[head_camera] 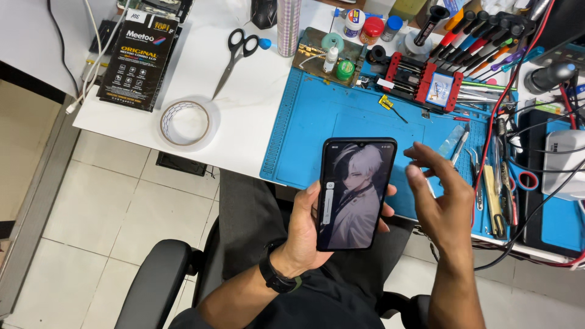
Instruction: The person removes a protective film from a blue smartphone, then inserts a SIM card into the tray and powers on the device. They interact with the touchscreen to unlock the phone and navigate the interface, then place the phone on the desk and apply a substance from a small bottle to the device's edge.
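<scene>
The left hand (304,228) holds a black smartphone (355,194) upright over the lap, just off the near edge of the blue work mat (329,122), with the thumb lying up the phone's left edge and the other fingers wrapped round the right edge, so the hand is clamped on the case from behind. The screen is lit, showing a drawn figure with pale hair and a slim vertical slider bar by the thumb. The right hand (442,204) hovers at about three o'clock from the phone, close beside it but not touching; its fingers are loosely apart and slightly curled, holding nothing. To work the screen well, I judge it best to keep the left grip low and firm so the thumb stays free to reach the side, and to bring one right fingertip in squarely rather than the whole hand, so that no stray touch lands on the glass. The phone's long axis runs nearly straight from six to twelve o'clock, leaning a touch toward one o'clock; its top end, with the small camera notch, points away toward the mat, and the screen faces up at the camera. At eleven o'clock, well apart on the white table, lie a roll of tape (184,123) and scissors (234,58).
</scene>
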